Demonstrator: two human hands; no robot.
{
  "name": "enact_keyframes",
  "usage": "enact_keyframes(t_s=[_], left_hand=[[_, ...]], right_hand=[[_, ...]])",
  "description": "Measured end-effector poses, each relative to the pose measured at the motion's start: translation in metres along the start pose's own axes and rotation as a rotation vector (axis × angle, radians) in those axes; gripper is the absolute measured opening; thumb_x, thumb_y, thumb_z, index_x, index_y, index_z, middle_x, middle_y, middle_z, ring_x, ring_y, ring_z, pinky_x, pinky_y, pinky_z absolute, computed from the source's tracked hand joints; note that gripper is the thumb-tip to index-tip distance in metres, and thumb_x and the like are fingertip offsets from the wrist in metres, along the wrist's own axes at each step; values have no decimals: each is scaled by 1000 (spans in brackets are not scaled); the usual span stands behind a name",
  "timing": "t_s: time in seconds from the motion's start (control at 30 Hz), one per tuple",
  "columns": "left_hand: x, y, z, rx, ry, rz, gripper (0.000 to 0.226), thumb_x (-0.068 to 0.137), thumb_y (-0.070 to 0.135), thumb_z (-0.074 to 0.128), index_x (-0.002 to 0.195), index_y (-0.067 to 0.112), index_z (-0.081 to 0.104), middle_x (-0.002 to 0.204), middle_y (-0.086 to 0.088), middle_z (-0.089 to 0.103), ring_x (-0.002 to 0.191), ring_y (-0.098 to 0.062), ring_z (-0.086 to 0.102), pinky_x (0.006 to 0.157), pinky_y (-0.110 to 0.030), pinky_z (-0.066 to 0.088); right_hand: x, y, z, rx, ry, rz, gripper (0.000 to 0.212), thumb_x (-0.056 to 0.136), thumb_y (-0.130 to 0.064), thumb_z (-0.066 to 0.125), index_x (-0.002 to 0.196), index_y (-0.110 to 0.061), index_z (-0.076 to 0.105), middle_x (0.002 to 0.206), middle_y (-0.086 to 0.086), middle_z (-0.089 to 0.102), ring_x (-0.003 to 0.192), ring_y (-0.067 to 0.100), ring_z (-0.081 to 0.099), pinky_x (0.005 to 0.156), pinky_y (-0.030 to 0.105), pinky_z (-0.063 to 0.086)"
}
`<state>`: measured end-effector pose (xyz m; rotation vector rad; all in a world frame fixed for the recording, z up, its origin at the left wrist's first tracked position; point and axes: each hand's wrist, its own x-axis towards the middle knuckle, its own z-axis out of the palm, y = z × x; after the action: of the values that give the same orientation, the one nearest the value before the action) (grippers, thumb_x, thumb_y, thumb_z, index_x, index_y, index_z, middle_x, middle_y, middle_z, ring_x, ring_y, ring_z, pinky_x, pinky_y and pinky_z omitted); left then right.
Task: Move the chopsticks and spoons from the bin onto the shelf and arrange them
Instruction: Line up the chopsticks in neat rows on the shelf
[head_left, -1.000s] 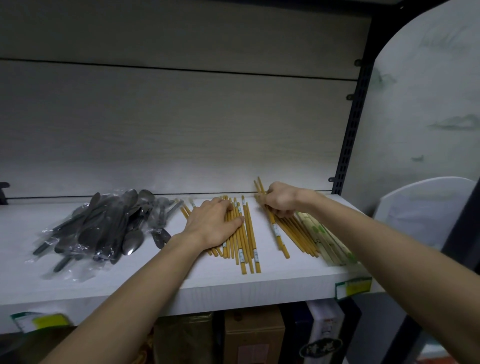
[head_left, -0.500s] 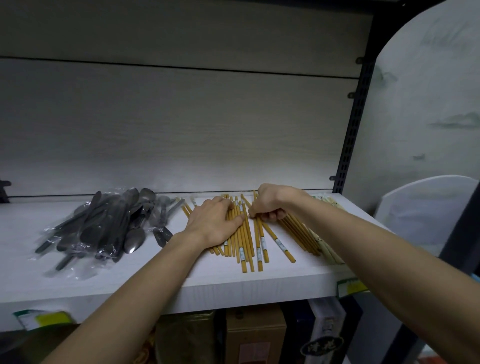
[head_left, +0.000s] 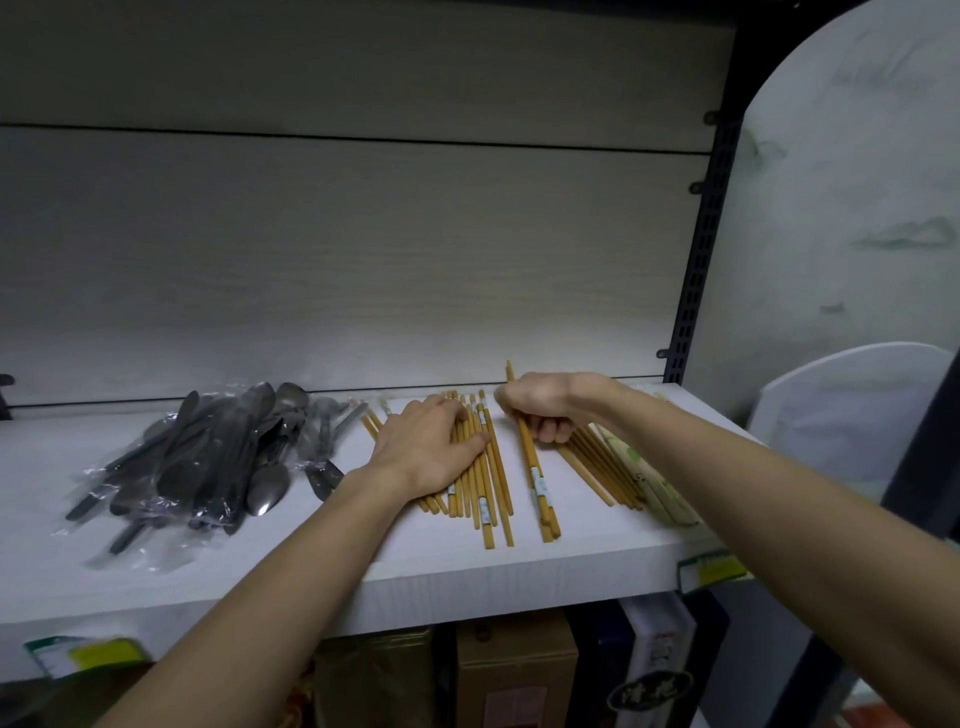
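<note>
On the shelf (head_left: 597, 564), I see bare board between the flattened chopsticks (head_left: 480, 480) and my gripped pair (head_left: 537, 480). My left hand (head_left: 428, 449) presses flat; my right hand (head_left: 540, 408) is fisted around the pair, whose long axis runs front edge to back. Bagged spoons (head_left: 218, 457) lie leftward.

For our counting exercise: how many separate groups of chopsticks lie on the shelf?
3: one under the left hand, one pair gripped by the right hand, one at the shelf's right end, partly hidden by that arm.
</note>
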<state>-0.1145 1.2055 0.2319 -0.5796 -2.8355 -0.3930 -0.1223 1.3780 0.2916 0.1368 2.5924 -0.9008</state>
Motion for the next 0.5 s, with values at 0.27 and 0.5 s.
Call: enact_keyframes(t_s=[0.27, 0.5], left_hand=[[-3, 0, -1, -192, 85, -61, 36, 105, 40, 36, 104, 21, 66, 98, 1, 69, 94, -22, 64, 74, -36, 48], [-1, -2, -1, -206, 91, -89, 29, 101, 34, 40, 101, 24, 67, 103, 1, 70, 99, -25, 63, 80, -39, 51]], right_hand=[[-18, -1, -41, 187, 579, -509, 25, 103, -20, 46, 85, -4, 56, 56, 8, 53, 42, 20, 50, 36, 22, 37], [-37, 19, -23, -101, 709, -888, 34, 104, -37, 50, 99, -6, 65, 81, 1, 70, 66, 8, 70, 57, 28, 60]])
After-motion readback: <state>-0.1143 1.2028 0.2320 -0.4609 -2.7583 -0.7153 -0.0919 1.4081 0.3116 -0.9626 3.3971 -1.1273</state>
